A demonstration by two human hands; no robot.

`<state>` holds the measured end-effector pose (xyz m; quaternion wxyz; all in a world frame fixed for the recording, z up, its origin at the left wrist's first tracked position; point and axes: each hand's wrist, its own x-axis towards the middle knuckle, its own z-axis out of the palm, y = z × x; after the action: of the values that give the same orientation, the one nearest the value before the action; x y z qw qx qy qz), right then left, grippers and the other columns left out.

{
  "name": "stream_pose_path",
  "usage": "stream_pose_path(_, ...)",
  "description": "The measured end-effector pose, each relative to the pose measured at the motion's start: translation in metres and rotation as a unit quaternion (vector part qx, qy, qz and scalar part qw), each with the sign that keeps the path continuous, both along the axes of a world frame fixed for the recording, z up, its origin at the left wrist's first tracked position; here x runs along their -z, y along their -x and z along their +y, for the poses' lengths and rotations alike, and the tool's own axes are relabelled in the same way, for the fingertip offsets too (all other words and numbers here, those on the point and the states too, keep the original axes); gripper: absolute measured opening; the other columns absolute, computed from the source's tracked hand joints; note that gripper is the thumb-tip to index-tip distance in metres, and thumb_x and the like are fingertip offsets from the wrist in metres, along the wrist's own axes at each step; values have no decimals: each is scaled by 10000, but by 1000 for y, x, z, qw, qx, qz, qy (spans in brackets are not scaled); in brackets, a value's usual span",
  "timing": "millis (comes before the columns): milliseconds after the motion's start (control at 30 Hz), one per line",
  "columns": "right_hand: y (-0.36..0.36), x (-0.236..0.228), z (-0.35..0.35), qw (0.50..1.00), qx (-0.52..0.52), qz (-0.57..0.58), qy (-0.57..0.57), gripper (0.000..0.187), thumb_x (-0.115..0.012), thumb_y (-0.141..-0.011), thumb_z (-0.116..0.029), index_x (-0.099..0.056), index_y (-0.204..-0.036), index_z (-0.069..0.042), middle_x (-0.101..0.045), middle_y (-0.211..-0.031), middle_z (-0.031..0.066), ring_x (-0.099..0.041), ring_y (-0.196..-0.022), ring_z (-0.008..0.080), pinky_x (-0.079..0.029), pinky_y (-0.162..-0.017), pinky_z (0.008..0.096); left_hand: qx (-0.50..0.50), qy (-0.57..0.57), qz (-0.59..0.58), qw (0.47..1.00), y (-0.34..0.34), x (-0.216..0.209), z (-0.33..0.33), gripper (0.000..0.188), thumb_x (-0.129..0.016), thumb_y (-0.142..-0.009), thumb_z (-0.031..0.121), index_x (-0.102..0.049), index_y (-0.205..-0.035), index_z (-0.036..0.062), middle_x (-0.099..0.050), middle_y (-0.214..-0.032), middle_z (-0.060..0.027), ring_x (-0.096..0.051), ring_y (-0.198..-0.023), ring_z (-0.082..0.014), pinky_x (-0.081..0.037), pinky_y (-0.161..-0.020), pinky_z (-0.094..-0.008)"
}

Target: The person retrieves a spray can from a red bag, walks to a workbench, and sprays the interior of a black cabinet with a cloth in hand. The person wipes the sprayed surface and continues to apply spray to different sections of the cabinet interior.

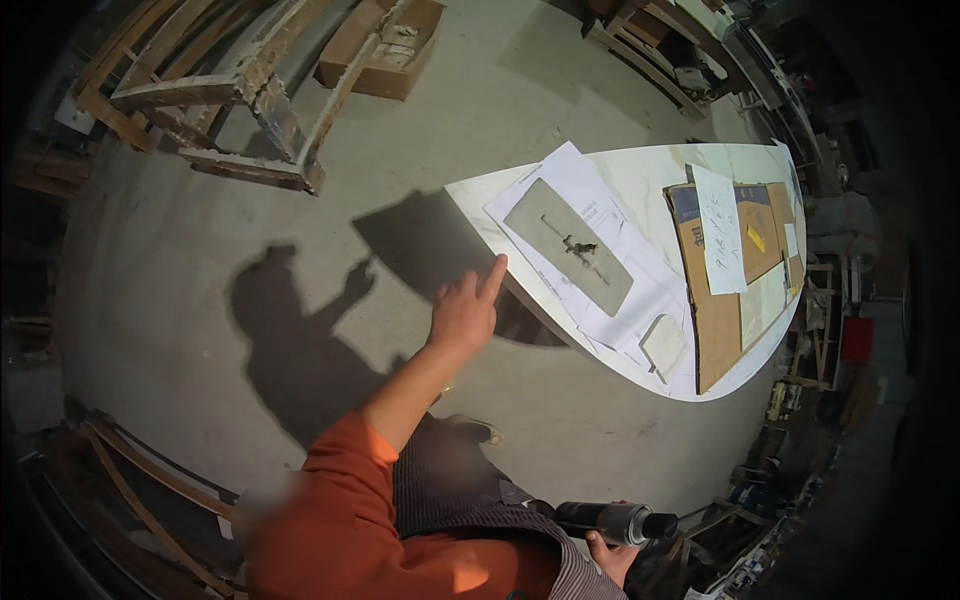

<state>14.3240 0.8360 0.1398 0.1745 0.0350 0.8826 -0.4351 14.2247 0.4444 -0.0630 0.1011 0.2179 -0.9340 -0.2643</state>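
Observation:
My left hand (465,305) reaches out at the left edge of a white, marble-patterned tabletop (470,200). Its index finger is stretched toward the rim, the other fingers loosely bent, and nothing is held; whether the fingertip touches is unclear. Low on the right, my right hand (612,560) is wrapped round a dark can (590,520) with a silver shoulder and black cap, lying sideways. On the tabletop, white printed sheets (525,195) surround a grey rounded rectangle (545,215) with a dark jagged shape on it. Beside it lies a small pale rounded piece (662,345).
Flattened cardboard (715,345) covers the tabletop's right part, with a handwritten sheet (718,230) on top. Plaster-spotted wooden frames (250,90) and an open cardboard box (385,50) stand on the floor at far left. Wooden racks (640,45) line the far right. My shadow falls left.

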Motion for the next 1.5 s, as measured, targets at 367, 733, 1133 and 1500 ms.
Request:
stream_pose_path(367, 4, -2, -5, 999, 38, -1, 19, 706, -906, -701, -252, -500, -1221, 0, -585, -1035, 67, -576, -956, 191, -479, -883, 345, 129, -6, -3, 992, -10, -8, 63, 676, -534, -882, 86, -399, -1532, 215, -600, -915, -111, -617, -828, -311, -464, -843, -444)
stream_pose_path(733, 0, 1, -8, 987, 139, -53, 62, 721, -925, -683, -245, -514, -1224, -4, -603, -1038, 71, -595, -961, 187, -499, -861, 344, 183, -15, 19, 983, 0, -23, 92, 589, -567, -862, 104, -511, -1443, 184, -592, -874, -90, -611, -808, -304, -468, -794, -448)
stream_pose_path(1133, 18, 19, -9, 985, 120, -106, 64, 744, -918, -668, -171, -483, -1251, -12, -565, -1105, 100, -594, -972, 203, -516, -858, 352, 115, -2, -106, 988, 5, -31, 38, 604, -633, -848, 87, -514, -1440, 90, -606, -862, -146, -593, -755, -381, -491, -701, -482)
stream_pose_path(1500, 39, 20, -16, 986, 109, -109, 64, 809, -952, -663, -285, -473, -1256, -16, -550, -1125, 111, -585, -991, 214, -513, -858, 373, 87, -37, -22, 995, 7, -28, 20, 706, -649, -845, 85, -398, -1504, 50, -621, -893, -175, -618, -764, -377, -488, -690, -493)
